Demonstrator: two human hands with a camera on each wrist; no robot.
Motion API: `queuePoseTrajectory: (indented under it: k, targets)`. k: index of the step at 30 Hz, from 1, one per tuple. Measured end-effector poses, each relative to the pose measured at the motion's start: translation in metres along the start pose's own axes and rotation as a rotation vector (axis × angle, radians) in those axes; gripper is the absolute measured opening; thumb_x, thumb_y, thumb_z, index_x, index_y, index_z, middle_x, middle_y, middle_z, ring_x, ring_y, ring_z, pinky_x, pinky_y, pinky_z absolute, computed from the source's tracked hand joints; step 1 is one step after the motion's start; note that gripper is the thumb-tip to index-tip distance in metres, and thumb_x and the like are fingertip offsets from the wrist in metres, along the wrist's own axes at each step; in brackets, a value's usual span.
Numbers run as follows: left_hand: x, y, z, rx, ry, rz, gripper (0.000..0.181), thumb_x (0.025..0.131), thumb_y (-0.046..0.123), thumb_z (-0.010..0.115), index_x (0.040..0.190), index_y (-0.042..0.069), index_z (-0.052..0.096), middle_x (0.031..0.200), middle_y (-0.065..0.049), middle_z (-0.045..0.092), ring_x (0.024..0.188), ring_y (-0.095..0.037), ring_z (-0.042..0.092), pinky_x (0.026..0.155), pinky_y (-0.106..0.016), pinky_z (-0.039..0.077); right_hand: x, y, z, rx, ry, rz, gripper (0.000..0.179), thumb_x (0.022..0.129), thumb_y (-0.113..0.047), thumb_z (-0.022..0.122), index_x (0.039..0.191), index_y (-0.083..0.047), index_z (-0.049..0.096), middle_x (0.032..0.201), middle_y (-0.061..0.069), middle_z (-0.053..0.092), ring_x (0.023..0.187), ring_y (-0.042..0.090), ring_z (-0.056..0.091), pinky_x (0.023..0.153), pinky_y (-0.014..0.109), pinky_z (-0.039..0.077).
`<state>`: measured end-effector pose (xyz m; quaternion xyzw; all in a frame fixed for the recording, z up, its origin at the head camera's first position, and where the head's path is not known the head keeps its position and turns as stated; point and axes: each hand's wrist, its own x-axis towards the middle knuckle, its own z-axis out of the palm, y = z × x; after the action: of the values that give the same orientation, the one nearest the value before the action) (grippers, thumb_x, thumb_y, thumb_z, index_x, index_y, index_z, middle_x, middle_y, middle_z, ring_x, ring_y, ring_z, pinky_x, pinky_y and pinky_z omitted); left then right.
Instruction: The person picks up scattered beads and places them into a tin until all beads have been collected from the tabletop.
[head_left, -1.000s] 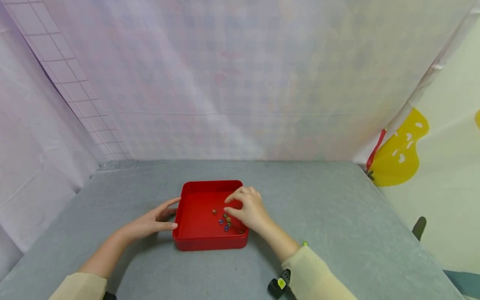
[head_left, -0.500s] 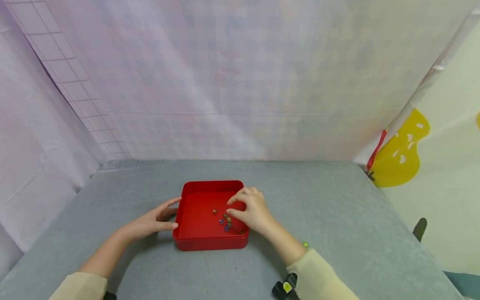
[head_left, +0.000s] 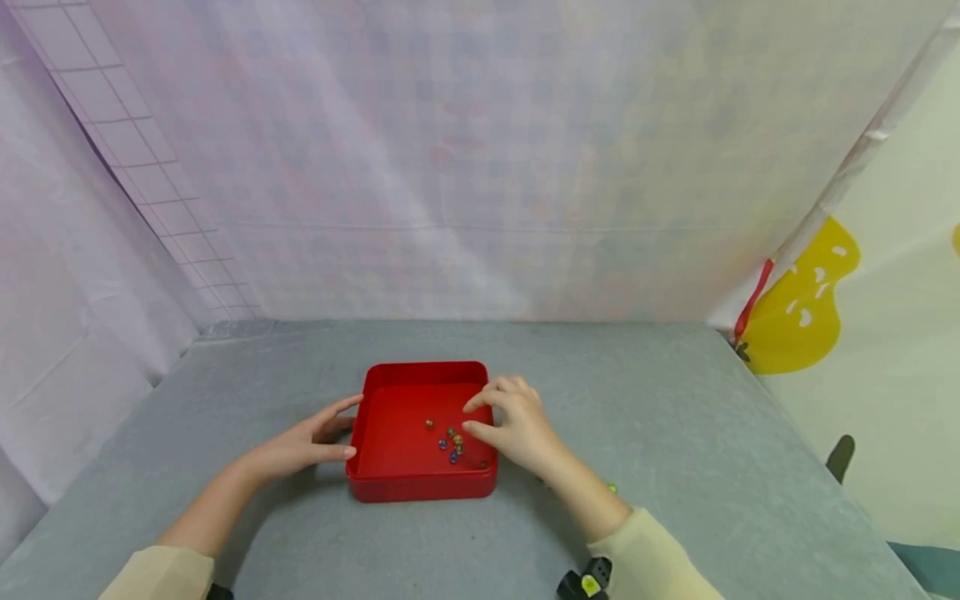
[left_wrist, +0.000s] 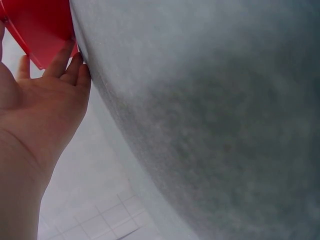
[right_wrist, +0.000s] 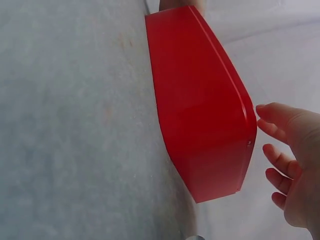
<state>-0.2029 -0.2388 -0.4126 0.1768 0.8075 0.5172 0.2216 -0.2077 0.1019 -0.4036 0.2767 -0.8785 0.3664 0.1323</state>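
A shallow red square tray (head_left: 422,488) stands on the grey cloth, with several small multicoloured marbles (head_left: 458,440) inside, mostly toward its right half. Along the tray's left wall, my left hand (head_left: 303,444) rests with fingers and thumb spread; the left wrist view shows its fingers (left_wrist: 61,60) against the red side. Over the right rim is my right hand (head_left: 519,422), its thumb and forefinger apart with nothing visible between them. From the right wrist view, its loosely bent fingers (right_wrist: 280,165) are beside and above the rim.
A bright green round thing (head_left: 612,488) lies right of the tray, partly behind my right forearm. The grey-covered table (head_left: 637,400) ends at a pale hanging cloth (head_left: 480,208) behind, with more cloth on both sides.
My right hand has drifted to the right, from over the marbles to over the tray's right rim. The left hand, tray and marbles stay in place.
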Motion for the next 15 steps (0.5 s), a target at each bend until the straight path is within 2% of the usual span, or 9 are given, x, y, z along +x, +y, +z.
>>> queuePoseTrajectory:
  k: [15]
  targets:
    - [0.001,-0.002,0.0,-0.001,-0.008,0.023,0.076,0.094,0.018,0.061,0.154,0.014,0.015,0.151,-0.025,0.025,0.137,-0.043,0.022,0.101,-0.061,0.03,-0.012,-0.002,-0.009,-0.004,0.013,0.0,0.017,0.079,-0.019,0.08,0.094,-0.015,0.073,0.097,-0.009,0.057,0.102,0.016,0.047,0.092,0.048,0.034]
